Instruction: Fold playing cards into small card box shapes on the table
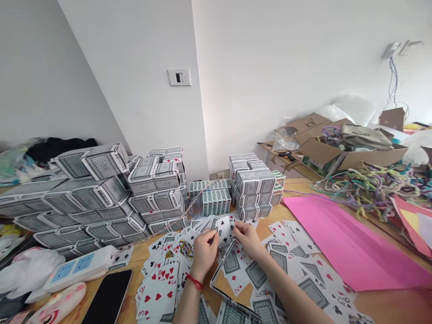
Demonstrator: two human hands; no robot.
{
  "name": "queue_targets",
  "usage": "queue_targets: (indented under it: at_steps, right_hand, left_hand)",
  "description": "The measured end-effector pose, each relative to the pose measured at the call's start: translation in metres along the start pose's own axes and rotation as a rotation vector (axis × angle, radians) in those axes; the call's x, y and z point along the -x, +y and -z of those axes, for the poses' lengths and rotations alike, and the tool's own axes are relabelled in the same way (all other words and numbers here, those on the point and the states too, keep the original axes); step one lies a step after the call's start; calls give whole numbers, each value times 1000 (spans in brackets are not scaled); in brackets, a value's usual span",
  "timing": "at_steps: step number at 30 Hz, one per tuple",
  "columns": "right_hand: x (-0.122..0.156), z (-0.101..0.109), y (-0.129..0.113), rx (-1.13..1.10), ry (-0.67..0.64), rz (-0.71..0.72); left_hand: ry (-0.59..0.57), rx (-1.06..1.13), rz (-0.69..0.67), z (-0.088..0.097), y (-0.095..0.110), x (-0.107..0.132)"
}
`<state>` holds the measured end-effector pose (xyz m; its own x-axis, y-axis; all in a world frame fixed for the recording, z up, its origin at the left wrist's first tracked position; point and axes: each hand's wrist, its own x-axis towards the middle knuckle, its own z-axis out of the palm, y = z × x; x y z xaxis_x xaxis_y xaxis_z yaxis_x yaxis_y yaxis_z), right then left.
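A playing card of clubs (223,230) is held upright over the table. My left hand (205,252), with a red cord bracelet (195,281) at its wrist, pinches the card's left edge. On the right edge, the fingers of my right hand (249,239) are closed. Just below both hands sits a thin-walled angular frame (236,304), seemingly made of folded cards; its far end is near the held card. Loose cards lie all around, among them a three of hearts (158,297) and a two of diamonds (237,286).
Block-like stacks made of cards (101,198) rise at the left, another stack (254,186) behind my hands. Green card boxes (216,201) stand between. A phone (108,297) and power strip (81,268) lie left; pink paper (351,243), tangled yarn (364,186) and a cardboard box (364,157) right.
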<state>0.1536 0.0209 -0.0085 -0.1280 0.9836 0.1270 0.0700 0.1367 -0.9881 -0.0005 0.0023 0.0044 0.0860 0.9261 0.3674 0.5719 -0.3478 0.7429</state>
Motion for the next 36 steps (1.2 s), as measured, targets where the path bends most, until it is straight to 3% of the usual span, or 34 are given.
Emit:
queue_targets:
  at_steps: [5, 8, 10, 14, 17, 20, 23, 27, 36]
  right_hand:
    - [1, -1, 8, 353, 113, 99]
    - [3, -3, 6, 492, 195, 140]
    - [4, -4, 5, 429, 205, 145]
    - [0, -2, 5, -1, 69, -6]
    - [-3, 6, 4, -272, -39, -126]
    - [-5, 15, 0, -409, -137, -189]
    - [-5, 19, -4, -433, -179, -250]
    - [-7, 14, -3, -392, -123, -270]
    - [-9, 0, 10, -247, 35, -136]
  left_hand:
    - [-104, -70, -127, 0, 4, 2]
    - [-91, -69, -124, -1, 4, 3]
    - [-27, -47, -74, -1, 2, 2]
    - [77, 45, 32, 0, -2, -1]
    - [82, 107, 61, 1, -3, -2]
    - [59, 130, 62, 1, -2, -2]
    - [38, 130, 48, 2, 0, -2]
    - [18, 120, 30, 1, 1, -2]
    - [-39, 172, 81, -4, 4, -2]
